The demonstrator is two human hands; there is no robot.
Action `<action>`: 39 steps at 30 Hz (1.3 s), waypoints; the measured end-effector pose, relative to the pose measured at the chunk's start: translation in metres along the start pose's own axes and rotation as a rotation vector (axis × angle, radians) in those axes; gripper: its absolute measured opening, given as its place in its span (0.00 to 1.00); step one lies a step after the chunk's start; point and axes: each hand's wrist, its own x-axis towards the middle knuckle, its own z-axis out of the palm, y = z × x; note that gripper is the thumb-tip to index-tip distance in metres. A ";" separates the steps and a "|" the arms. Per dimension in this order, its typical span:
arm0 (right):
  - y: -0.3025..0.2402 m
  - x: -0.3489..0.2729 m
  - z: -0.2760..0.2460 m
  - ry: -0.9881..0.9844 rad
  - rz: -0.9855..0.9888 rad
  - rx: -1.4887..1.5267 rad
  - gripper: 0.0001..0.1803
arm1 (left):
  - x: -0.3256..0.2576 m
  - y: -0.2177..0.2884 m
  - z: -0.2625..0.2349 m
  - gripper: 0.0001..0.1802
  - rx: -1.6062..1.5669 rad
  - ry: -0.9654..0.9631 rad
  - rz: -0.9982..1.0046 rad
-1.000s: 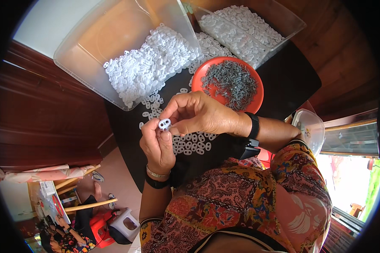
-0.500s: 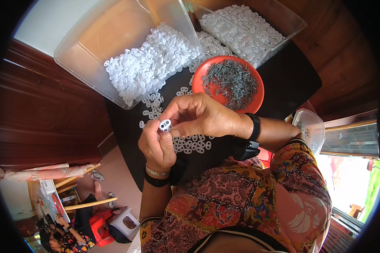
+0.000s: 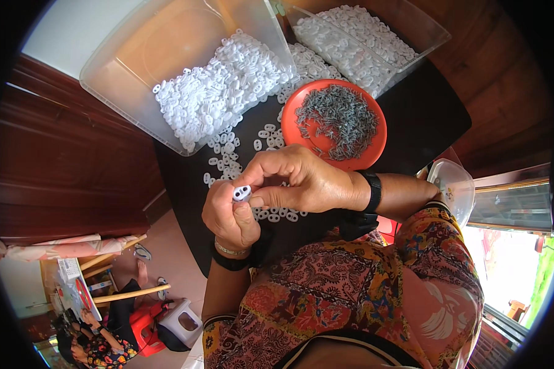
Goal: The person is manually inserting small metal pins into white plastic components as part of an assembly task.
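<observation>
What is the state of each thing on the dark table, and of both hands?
Left hand: closed on the white piece
White piece: held, its holes showing
Right hand: curled at the same piece; its grip is unclear
Red plate: partly covered
Grey pins: heaped loosely on the plate
Loose white pieces: scattered on the dark table
Left clear box: open, partly filled

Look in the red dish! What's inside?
A heap of small grey bits lies in the red dish. Some bare bottom shows left of the heap. Whatever is under the heap is covered, and the right hand hides a little of the rim.
</observation>
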 end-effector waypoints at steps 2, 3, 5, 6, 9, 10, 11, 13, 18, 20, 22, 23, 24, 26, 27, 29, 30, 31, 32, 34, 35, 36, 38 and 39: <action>-0.002 -0.001 0.000 -0.001 0.008 -0.010 0.13 | -0.001 0.001 0.000 0.23 -0.010 -0.002 -0.026; -0.002 -0.001 0.000 -0.002 0.015 -0.021 0.13 | 0.000 0.001 0.001 0.23 0.004 0.005 -0.015; -0.001 -0.001 0.000 -0.002 0.026 -0.010 0.12 | 0.001 0.002 0.001 0.23 0.017 0.012 -0.005; 0.000 0.000 0.000 -0.002 0.034 0.001 0.12 | 0.001 0.003 0.001 0.23 0.023 0.008 -0.017; 0.003 0.000 0.003 0.001 0.076 0.103 0.11 | 0.002 0.004 0.001 0.24 0.027 0.012 -0.031; 0.004 0.000 0.003 -0.001 0.079 0.105 0.11 | 0.001 0.004 0.001 0.24 0.024 0.018 -0.032; 0.004 0.001 0.004 0.005 0.111 0.209 0.11 | 0.001 0.004 0.001 0.24 0.026 0.019 -0.035; 0.005 0.001 0.003 0.008 0.147 0.317 0.11 | -0.001 0.003 0.003 0.23 0.054 0.039 -0.031; 0.001 0.000 -0.004 -0.009 0.214 0.279 0.10 | 0.002 0.005 0.007 0.16 0.004 0.041 -0.045; 0.001 0.001 -0.003 0.011 0.215 0.257 0.11 | 0.002 0.005 0.010 0.15 -0.019 0.048 -0.057; 0.007 0.004 -0.003 0.040 0.216 0.212 0.11 | 0.001 0.001 0.010 0.20 0.020 0.020 -0.148; 0.014 0.006 -0.001 0.054 0.190 0.234 0.11 | 0.001 0.001 0.010 0.20 0.008 0.014 -0.199; 0.021 0.007 0.000 0.070 0.165 0.250 0.11 | -0.004 -0.004 0.010 0.19 0.010 -0.001 -0.269; 0.023 0.009 0.002 0.072 0.142 0.308 0.11 | -0.001 -0.002 0.013 0.18 -0.037 0.026 -0.278; 0.022 0.010 0.005 0.085 0.129 0.320 0.10 | -0.003 -0.004 0.010 0.18 -0.064 0.030 -0.264; 0.015 0.009 0.002 0.113 0.116 0.230 0.10 | -0.003 -0.007 0.009 0.17 -0.105 -0.016 -0.333; 0.012 0.010 0.003 0.115 0.107 0.176 0.10 | -0.002 -0.006 0.008 0.17 -0.115 -0.009 -0.329; 0.005 0.010 0.001 0.131 0.108 0.129 0.10 | 0.001 -0.004 0.005 0.15 -0.182 -0.024 -0.360; -0.003 0.009 -0.003 0.131 0.110 0.121 0.10 | 0.002 -0.003 0.004 0.13 -0.249 -0.040 -0.392; -0.019 0.010 -0.014 0.242 0.043 -0.054 0.10 | 0.003 -0.002 0.003 0.12 -0.242 -0.022 -0.407; -0.025 0.010 -0.022 0.305 0.002 -0.086 0.10 | 0.005 -0.002 0.004 0.12 -0.233 -0.012 -0.421; -0.033 0.010 -0.034 0.366 -0.037 -0.116 0.11 | 0.007 -0.002 0.005 0.12 -0.230 -0.005 -0.430; -0.059 0.014 -0.059 0.545 -0.069 -0.400 0.10 | 0.006 -0.003 0.001 0.10 -0.233 -0.009 -0.437; -0.066 0.015 -0.080 0.628 -0.150 -0.658 0.11 | 0.007 0.000 -0.002 0.09 -0.224 -0.012 -0.444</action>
